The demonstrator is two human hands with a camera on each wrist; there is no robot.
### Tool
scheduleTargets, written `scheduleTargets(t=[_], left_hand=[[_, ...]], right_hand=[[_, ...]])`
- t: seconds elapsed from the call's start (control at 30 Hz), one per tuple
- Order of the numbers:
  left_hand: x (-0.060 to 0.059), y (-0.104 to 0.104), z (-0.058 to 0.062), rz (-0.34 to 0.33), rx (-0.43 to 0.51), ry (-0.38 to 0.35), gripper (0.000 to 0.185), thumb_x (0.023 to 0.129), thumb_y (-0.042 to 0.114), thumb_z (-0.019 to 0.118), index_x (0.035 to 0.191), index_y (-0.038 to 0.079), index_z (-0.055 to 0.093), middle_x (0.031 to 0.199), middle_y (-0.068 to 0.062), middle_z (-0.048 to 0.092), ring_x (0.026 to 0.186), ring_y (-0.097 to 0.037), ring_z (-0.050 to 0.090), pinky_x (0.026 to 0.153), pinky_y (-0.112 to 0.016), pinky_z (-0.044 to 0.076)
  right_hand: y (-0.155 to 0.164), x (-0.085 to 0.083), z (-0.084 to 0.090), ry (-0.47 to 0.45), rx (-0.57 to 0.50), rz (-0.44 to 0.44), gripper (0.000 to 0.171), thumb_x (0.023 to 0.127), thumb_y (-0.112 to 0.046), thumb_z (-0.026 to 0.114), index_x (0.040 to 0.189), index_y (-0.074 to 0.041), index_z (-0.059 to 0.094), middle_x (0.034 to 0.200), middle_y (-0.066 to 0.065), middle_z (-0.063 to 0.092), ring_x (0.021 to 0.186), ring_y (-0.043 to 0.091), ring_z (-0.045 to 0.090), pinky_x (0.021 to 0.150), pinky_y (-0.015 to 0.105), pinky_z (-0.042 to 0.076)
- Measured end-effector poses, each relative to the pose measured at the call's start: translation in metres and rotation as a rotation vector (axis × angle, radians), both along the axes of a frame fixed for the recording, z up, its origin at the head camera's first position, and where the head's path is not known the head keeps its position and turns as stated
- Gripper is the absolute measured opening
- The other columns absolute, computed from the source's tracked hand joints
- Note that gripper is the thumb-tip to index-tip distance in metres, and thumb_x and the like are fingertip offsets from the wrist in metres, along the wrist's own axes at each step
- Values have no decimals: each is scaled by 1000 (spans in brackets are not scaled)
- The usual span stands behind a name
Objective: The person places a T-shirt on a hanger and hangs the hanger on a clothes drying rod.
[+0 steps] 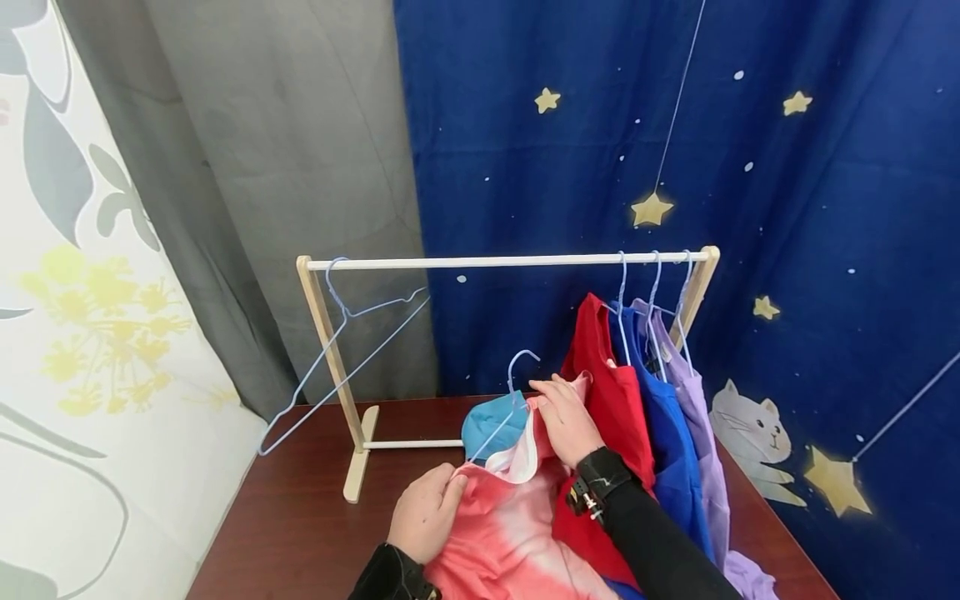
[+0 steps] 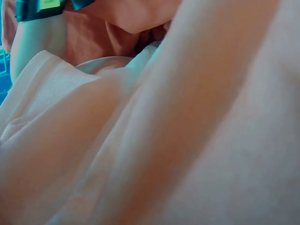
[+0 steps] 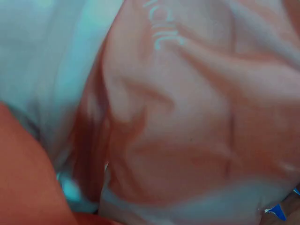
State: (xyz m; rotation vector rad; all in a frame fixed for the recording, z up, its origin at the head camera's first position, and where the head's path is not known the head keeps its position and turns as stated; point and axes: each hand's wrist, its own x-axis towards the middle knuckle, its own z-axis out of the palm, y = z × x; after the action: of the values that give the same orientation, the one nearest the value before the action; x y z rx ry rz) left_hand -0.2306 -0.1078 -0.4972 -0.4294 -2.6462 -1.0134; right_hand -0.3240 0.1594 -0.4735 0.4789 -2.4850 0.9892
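Observation:
A pink-and-white tie-dye shirt (image 1: 510, 533) lies on the dark wooden table (image 1: 300, 517), below a small clothes rack (image 1: 487, 262). A light-blue wire hanger (image 1: 521, 362) sits in its neck, with the hook sticking up. A teal patch of cloth (image 1: 491, 425) shows at the collar. My left hand (image 1: 429, 510) grips the shirt's left shoulder edge. My right hand (image 1: 564, 417) lies on the collar's right side, fingers bent over the fabric. Both wrist views show only blurred pink fabric (image 2: 164, 140) (image 3: 187, 117) up close.
The rack has wooden ends and a white rod. An empty blue hanger (image 1: 345, 333) hangs slanted at its left end. A red garment (image 1: 615, 392), a blue one (image 1: 671, 433) and a lilac one (image 1: 701, 417) hang at its right end. Curtains close the back.

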Motion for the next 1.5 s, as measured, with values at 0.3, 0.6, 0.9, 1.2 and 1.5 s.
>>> scheduleTargets(t=[0.3, 0.6, 0.9, 1.2, 1.5], left_hand=[[11, -7, -2, -18, 87, 28, 30, 105, 37, 54, 78, 25, 50, 67, 11, 42, 65, -6, 46, 62, -26, 39], [21, -13, -6, -22, 209, 37, 32, 103, 31, 58, 74, 24, 48, 65, 12, 39, 63, -4, 44, 60, -24, 38], [26, -13, 0, -109, 254, -53, 22, 104, 28, 56, 83, 22, 56, 70, 10, 47, 68, -5, 49, 63, -25, 41], [27, 3, 18, -133, 372, -134, 10, 93, 4, 55, 95, 14, 56, 87, 3, 54, 85, -12, 53, 74, -29, 43], [41, 43, 36, -324, 642, -364, 32, 88, -2, 48, 118, 7, 49, 109, -8, 57, 97, -23, 58, 80, -32, 47]], right_hand=[[9, -6, -6, 61, -11, -78, 32, 106, -14, 45, 129, 0, 64, 132, 20, 61, 141, 43, 37, 117, 55, 22], [20, -15, -16, 60, -99, -152, 33, 107, -12, 43, 123, 5, 66, 136, 28, 55, 141, 47, 33, 117, 54, 21], [25, -9, -18, -40, -163, -165, 40, 108, -16, 42, 141, 3, 54, 153, 30, 36, 147, 48, 21, 118, 57, 15], [-13, 2, 11, -3, -244, -96, 53, 102, -7, 47, 154, -3, 38, 159, 21, 32, 148, 37, 25, 118, 53, 20], [-42, 13, 22, -84, -358, -9, 58, 106, -13, 41, 160, -7, 23, 166, 17, 18, 151, 35, 19, 118, 56, 19]])
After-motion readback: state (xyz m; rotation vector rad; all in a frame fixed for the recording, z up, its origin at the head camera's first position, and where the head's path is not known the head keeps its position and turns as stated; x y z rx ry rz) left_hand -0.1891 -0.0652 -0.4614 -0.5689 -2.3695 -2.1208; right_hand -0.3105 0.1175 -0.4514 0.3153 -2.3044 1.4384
